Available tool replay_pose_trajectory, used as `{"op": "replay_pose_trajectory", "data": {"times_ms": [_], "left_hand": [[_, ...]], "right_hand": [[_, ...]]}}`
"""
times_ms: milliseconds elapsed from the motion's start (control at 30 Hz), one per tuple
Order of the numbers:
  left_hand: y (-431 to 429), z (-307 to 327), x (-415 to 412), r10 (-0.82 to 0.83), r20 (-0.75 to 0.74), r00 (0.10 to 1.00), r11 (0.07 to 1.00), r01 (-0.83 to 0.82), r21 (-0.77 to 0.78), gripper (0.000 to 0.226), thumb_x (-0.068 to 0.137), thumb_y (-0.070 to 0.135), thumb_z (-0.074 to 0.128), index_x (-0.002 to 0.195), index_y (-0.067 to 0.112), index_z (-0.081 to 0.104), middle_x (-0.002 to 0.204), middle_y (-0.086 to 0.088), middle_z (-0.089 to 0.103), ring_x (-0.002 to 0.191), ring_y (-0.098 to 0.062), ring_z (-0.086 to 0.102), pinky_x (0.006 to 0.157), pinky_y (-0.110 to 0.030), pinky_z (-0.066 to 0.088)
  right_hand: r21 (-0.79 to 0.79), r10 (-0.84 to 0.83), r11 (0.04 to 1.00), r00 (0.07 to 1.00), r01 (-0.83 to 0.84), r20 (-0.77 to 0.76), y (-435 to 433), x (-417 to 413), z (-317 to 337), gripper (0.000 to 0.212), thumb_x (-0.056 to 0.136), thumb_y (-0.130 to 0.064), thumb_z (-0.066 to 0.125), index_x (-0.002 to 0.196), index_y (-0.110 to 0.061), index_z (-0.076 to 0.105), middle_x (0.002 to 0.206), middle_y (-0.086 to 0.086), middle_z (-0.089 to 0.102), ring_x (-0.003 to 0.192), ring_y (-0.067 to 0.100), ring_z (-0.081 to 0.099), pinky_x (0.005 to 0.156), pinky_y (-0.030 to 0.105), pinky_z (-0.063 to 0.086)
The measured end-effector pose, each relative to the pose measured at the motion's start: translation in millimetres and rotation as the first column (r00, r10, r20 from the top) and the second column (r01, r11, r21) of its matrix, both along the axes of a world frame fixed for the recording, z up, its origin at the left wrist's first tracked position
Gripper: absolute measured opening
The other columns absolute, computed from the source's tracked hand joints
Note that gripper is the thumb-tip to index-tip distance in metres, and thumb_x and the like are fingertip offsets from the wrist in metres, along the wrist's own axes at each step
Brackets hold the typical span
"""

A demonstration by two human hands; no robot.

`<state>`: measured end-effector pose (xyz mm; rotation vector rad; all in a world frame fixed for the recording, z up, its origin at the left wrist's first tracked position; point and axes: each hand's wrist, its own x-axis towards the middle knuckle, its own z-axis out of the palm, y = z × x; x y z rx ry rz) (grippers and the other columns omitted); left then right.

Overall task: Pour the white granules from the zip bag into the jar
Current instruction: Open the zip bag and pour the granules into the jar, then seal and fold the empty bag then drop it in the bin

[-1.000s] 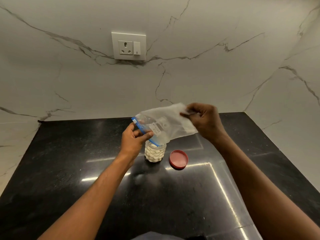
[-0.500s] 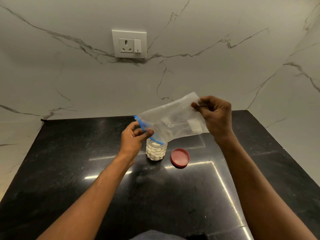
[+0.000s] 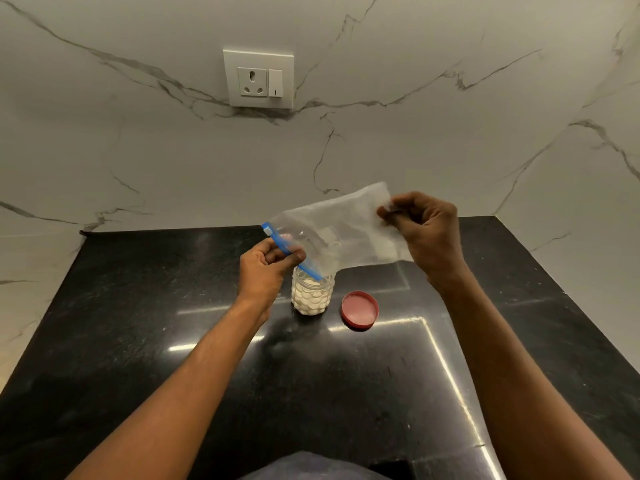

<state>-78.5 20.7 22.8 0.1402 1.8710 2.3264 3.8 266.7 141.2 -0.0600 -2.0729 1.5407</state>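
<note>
— How does the zip bag (image 3: 341, 233) look?
— Clear, crumpled, nearly empty, with a blue zip strip; it slants over the open jar (image 3: 310, 293), mouth end lowest.
— And the hands?
— The left hand (image 3: 265, 268) pinches the zip strip; the right hand (image 3: 427, 230) pinches the raised bottom edge.
— The jar?
— Ribbed, clear, full of white granules (image 3: 306, 299), standing on the black desk (image 3: 138, 323) beside a red lid (image 3: 360, 309).
— Any writing?
— Faint print on the bag, unreadable.

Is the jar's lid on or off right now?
Off. The red lid lies flat on the black counter, right of the jar, whose mouth sits open under the zip bag.
</note>
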Motion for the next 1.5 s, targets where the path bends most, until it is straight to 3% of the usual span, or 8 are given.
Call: {"op": "replay_pose_trajectory", "data": {"times_ms": [267,433,600,800,1033,1267,1400,1500], "left_hand": [[-1.1,-1.8,0.2,-0.005,0.025,1.000,1.000,0.005,0.018,0.030,0.084,0.003,0.085,0.108,0.019,0.077,0.105,-0.001,0.084,0.102,-0.013,0.080,0.081,-0.018,0.063],[-1.5,3.5,3.2,-0.004,0.028,1.000,0.999,0.003,0.032,0.032,0.084,0.004,0.084,0.113,0.017,0.076,0.105,0.000,0.084,0.102,-0.011,0.079,0.079,-0.015,0.060],[-4.2,16.7,4.2,0.040,0.022,0.999,0.999,-0.039,-0.031,0.026,0.086,0.013,0.084,0.110,0.024,0.079,0.101,-0.001,0.078,0.099,-0.012,0.072,0.093,-0.031,0.062],[4.6,40.1,5.8,-0.154,0.086,0.984,0.988,0.150,0.044,0.054,0.085,0.046,0.079,0.133,0.025,0.063,0.116,0.005,0.080,0.104,-0.005,0.076,0.072,-0.013,0.058],[-4.1,36.5,7.7,-0.033,0.039,0.999,0.998,0.030,0.061,0.017,0.094,0.021,0.076,0.111,0.018,0.076,0.098,-0.007,0.084,0.085,-0.016,0.080,0.072,-0.024,0.065],[-33.8,43.0,8.6,-0.052,-0.074,0.996,0.998,0.048,-0.042,0.013,0.094,0.023,0.075,0.106,0.024,0.079,0.096,-0.002,0.083,0.082,-0.009,0.077,0.068,-0.019,0.061],[-45.0,50.4,7.2,-0.069,-0.082,0.994,0.996,0.064,-0.065,0.014,0.095,0.021,0.073,0.107,0.023,0.080,0.094,0.001,0.082,0.079,-0.007,0.073,0.068,-0.018,0.060],[-53.2,58.0,4.1,-0.113,-0.093,0.989,0.982,0.097,-0.165,0.014,0.097,0.023,0.072,0.104,0.029,0.083,0.101,-0.008,0.081,0.086,-0.019,0.068,0.072,-0.024,0.061]], "right_hand": [[0.027,-0.006,1.000,0.999,0.007,-0.043,-1.4,-2.5,6.2,0.017,0.088,-0.006,0.081,0.092,-0.022,0.078,0.088,-0.008,0.081,0.087,0.015,0.078,0.081,0.029,0.064],[0.086,-0.012,0.996,0.999,0.014,-0.032,-1.0,-9.0,2.7,0.012,0.089,-0.008,0.080,0.093,-0.019,0.078,0.089,-0.002,0.080,0.086,0.020,0.079,0.081,0.033,0.064],[-0.264,-0.142,0.956,0.989,0.127,-0.037,18.9,-5.5,-4.1,0.017,0.090,-0.016,0.082,0.102,-0.008,0.075,0.082,-0.001,0.078,0.076,0.016,0.075,0.076,0.029,0.062],[-0.648,-0.134,0.738,0.982,0.188,0.133,15.0,9.9,-28.4,0.032,0.085,-0.022,0.084,0.112,-0.009,0.071,0.105,0.005,0.080,0.103,0.027,0.077,0.089,0.047,0.063],[-0.810,-0.090,0.516,0.959,0.277,0.270,-7.4,35.0,-60.1,0.065,0.078,-0.022,0.079,0.137,-0.002,0.060,0.132,0.020,0.070,0.124,0.039,0.067,0.105,0.059,0.053],[-0.734,0.000,0.636,0.952,0.237,0.307,-16.5,56.8,-85.2,0.049,0.079,-0.021,0.083,0.124,-0.012,0.068,0.120,0.012,0.077,0.109,0.031,0.075,0.080,0.043,0.065],[-0.674,0.036,0.722,0.964,0.156,0.262,-9.4,59.2,-82.0,0.068,0.076,-0.016,0.086,0.138,-0.024,0.060,0.123,0.008,0.075,0.115,0.030,0.073,0.088,0.049,0.062],[-0.413,-0.023,0.901,0.962,0.137,0.271,-5.0,53.5,-67.6,0.063,0.078,-0.035,0.088,0.135,-0.031,0.061,0.118,0.000,0.077,0.115,0.019,0.072,0.093,0.045,0.059]]}}
